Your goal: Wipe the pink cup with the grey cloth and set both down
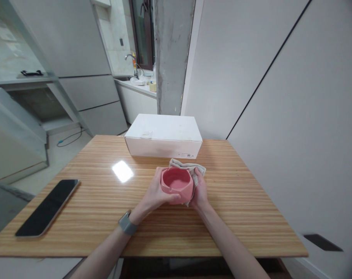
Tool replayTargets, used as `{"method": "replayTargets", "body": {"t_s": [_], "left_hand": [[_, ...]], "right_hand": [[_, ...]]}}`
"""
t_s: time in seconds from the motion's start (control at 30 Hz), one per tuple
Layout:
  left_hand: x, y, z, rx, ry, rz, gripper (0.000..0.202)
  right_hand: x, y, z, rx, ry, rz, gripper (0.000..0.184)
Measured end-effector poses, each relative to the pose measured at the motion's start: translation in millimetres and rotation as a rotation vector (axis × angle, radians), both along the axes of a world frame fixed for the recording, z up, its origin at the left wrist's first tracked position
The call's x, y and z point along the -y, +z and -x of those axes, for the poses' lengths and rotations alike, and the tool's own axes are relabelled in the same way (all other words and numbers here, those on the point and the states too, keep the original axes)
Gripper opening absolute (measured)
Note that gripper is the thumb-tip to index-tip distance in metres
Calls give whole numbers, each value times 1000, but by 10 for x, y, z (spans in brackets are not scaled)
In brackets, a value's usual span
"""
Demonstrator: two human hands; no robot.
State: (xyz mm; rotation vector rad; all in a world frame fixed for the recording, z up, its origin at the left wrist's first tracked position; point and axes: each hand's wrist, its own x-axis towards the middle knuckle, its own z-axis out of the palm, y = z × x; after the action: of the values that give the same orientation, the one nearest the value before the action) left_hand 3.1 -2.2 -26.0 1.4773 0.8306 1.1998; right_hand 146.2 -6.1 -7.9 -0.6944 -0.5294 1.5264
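Note:
A pink ashtray [181, 190] with faceted sides and a notched rim is held up over the table, its hollow facing me. My left hand [157, 192] grips it from the left, thumb across the near side. On the right, my right hand [201, 190] is closed on a light grey cloth [190, 166], which is pressed against the ashtray's right side. Part of the cloth sticks out behind the ashtray; the rest is hidden by the ashtray and my fingers. A watch with a grey band [127, 224] is on my left wrist.
Behind my hands a white box [164, 135] lies on the striped wooden table [239, 217]. A black phone [49, 209] rests at the table's left. White panels [294, 128] border the right side. A sink tap [132, 62] shows in the background.

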Motion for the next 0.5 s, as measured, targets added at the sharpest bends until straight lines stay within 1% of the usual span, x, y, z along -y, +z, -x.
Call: {"method": "replayTargets", "body": {"t_s": [0.07,0.13,0.2,0.23,0.3,0.33,0.37,0.43,0.5], "left_hand": [[-19,-3,10,-82,22,-50,80],[-48,-15,11,-114,62,-32,85],[-69,-21,-9,-42,96,34,90],[-71,-17,-28,26,99,68,88],[-56,4,-76,146,67,102,73],[-40,17,-101,176,49,95,68],[-21,31,-123,183,40,77,68],[14,54,-152,151,45,34,79],[38,75,-150,108,66,1,88]], "right_hand": [[7,-3,-19,-41,27,36,36],[4,-30,-29,-86,-29,51,37],[0,-65,-17,-117,-123,48,37],[0,-83,-4,-122,-163,40,38],[4,-111,33,-112,-225,16,38],[7,-122,52,-92,-255,-3,38],[11,-130,69,-64,-287,-28,36],[17,-137,93,-5,-340,-97,31],[16,-131,97,26,-336,-157,29]]}}
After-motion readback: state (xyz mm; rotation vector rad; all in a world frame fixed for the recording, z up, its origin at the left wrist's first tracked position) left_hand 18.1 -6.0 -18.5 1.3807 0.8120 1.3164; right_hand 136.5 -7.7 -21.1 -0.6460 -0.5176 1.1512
